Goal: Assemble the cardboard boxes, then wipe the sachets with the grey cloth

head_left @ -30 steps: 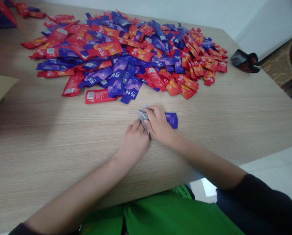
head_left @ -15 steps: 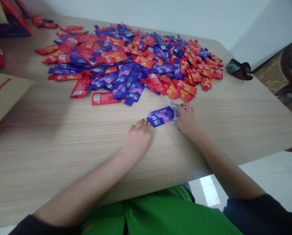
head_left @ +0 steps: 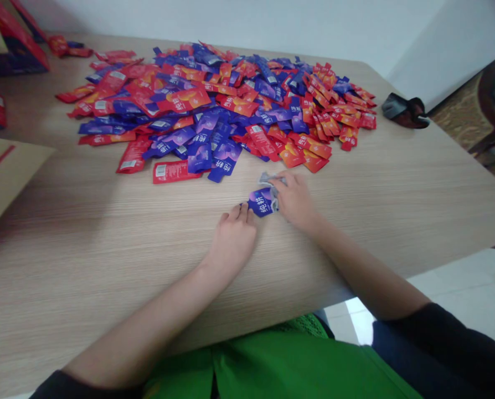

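Observation:
A purple sachet [head_left: 261, 201] with white lettering lies flat on the table in front of me. My left hand [head_left: 236, 230] has its fingers closed on the sachet's narrow left end, pressing it to the tabletop. In my right hand [head_left: 296, 200] is a bunched grey cloth [head_left: 274, 194], laid over the right part of the sachet and hiding it. Just beyond both hands is a large heap of red and purple sachets [head_left: 226, 111]; a red sachet [head_left: 176, 171] lies at its near edge.
Cardboard flaps [head_left: 10, 172] and red and dark-blue boxes [head_left: 21, 47] stand on the left. A dark, shiny object [head_left: 404, 111] sits at the table's right edge. Behind the table [head_left: 106, 266] rises a white wall [head_left: 272, 25].
My right hand has slid the cloth leftward along the purple sachet, covering more of it. The left hand stays on the same end. The view has shifted slightly.

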A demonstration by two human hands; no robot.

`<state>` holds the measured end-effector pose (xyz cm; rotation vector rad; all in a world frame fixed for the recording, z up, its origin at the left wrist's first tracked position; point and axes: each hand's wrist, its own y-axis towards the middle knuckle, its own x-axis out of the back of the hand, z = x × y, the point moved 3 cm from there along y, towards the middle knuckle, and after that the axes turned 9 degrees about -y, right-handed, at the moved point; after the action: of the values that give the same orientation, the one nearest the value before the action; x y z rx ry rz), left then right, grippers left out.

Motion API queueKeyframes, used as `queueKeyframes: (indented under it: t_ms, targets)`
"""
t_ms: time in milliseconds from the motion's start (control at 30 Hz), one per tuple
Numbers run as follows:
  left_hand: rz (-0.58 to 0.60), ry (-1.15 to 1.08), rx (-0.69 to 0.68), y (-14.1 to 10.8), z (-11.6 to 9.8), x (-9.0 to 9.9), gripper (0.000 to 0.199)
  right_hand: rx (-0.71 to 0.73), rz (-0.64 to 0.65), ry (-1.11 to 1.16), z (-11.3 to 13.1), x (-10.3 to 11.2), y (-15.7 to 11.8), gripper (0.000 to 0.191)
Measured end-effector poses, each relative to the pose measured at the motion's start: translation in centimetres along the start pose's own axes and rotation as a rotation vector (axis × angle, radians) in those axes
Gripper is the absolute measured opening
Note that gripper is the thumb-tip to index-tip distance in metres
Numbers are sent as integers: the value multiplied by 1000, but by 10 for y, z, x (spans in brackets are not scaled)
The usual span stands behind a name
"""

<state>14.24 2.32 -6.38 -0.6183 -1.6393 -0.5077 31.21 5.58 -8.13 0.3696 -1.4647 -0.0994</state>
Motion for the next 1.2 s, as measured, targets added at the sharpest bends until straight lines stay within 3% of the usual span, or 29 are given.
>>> queueKeyframes:
  t_ms: [100,200,300,400,533,667,767,867,933,1067,1200]
  targets:
    - [1,-18,-12,5,1,6,39,-92,-20,10,-41,4,-5,46]
    - [-25,-110,1,15,12,17,28,-152,-127,166,-62,11,-5,44]
    - [-123,-297,52,28,29,25,33,-207,-259,341,-58,20,-1,40]
    - [-217,-395,109,39,41,19,39,-204,-279,418,-44,24,4,35]
    - [-148,-371,164,50,38,0,58,-225,-254,450,-37,26,0,34]
    - [-112,-474,204,52,32,-3,41,-295,-262,478,-46,33,-10,29]
    - [-148,-497,96,47,30,4,18,-351,-310,465,-55,43,-15,22]
    - [-226,-321,-72,36,31,11,23,-414,-363,473,-65,50,-19,21]
    - [-289,-197,-87,29,36,15,25,-434,-343,491,-69,50,-20,22]
    - [-362,-100,109,21,41,22,37,-353,-142,513,-59,40,-20,28]
    - [-189,-94,151,18,23,20,33,-155,52,499,-30,32,-21,36]
